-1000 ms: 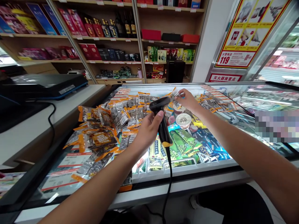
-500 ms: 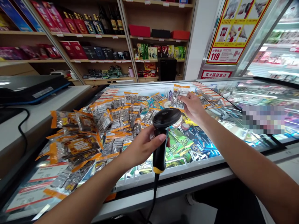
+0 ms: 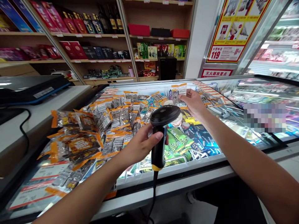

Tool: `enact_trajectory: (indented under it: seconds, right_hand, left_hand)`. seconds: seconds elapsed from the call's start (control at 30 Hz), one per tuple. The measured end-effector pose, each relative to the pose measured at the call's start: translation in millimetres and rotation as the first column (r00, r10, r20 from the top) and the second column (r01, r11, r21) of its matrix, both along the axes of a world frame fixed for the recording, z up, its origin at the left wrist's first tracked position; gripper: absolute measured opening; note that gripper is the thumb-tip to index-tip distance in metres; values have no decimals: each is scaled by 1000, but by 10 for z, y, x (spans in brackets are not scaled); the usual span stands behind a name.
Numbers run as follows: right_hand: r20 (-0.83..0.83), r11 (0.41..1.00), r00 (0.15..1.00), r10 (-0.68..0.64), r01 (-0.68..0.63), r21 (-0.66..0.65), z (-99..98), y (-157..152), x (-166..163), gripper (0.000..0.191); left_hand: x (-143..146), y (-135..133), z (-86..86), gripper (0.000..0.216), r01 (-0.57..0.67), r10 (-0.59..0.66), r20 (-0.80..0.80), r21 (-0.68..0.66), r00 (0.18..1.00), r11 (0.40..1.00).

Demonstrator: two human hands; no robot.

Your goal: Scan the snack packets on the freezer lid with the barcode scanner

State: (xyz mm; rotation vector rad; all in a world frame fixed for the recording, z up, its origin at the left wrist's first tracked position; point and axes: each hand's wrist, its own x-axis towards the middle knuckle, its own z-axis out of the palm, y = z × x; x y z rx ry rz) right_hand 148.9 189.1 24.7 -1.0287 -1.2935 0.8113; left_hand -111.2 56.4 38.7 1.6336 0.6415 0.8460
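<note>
Gripping scanner (image 3: 161, 130) in left hand (image 3: 140, 144), right hand (image 3: 193, 102) fingers pinching snack packet (image 3: 178, 91)

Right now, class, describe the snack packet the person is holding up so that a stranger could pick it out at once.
Start at the glass-topped chest freezer covered in a heap of orange-edged packets. Above its far side, the right hand holds up the snack packet, beyond the black barcode scanner gripped in the left hand. Unlike its neighbours lying flat on the glass, this one is raised upright in the air.
</note>
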Motion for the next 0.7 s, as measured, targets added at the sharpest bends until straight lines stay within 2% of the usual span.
enact_trajectory:
  seconds: [0.07,0.1,0.17,0.23,0.27,0.33,0.4,0.5,0.6,0.7]
  right_hand:
    - [281,990,950,-138,134,33,-67,66,146,36]
    - [433,978,878,-204,198,60,-98,92,229,44]
    - [676,944,670,-308,303,130,-143,122,385,66]
    - [789,888,453,-415,390,243,-146,126,480,84]
    - [803,859,371,-466,408,310,-133,126,489,87]
    - [798,828,282,-533,368,423,-90,148,418,83]
    - [820,873,306,-484,227,431,-63,237,231,66]
    - [878,967,411,-247,42,253,-106,535,-179,48]
    - [824,986,551,-132,160,51,-202,937,-565,60]
    - [794,971,603,-85,228,-70,-221,1242,-786,69]
  left_hand:
    - [1,13,28,51,-97,97,35,4,995,995]
    - [-4,25,45,52,-160,159,53,0,986,987]
    - [-26,64,81,55,-287,287,103,-21,952,958]
    - [-65,119,118,58,-386,390,165,-58,906,921]
    - [-88,149,136,58,-427,435,197,-81,879,901]
    - [-133,212,162,57,-488,502,234,-119,832,865]
    - [-170,268,170,55,-527,546,249,-143,800,838]
    - [-205,331,151,54,-538,558,255,-151,790,830]
    - [-224,355,124,54,-524,542,233,-137,808,841]
    - [-232,339,113,52,-493,510,196,-129,838,860]
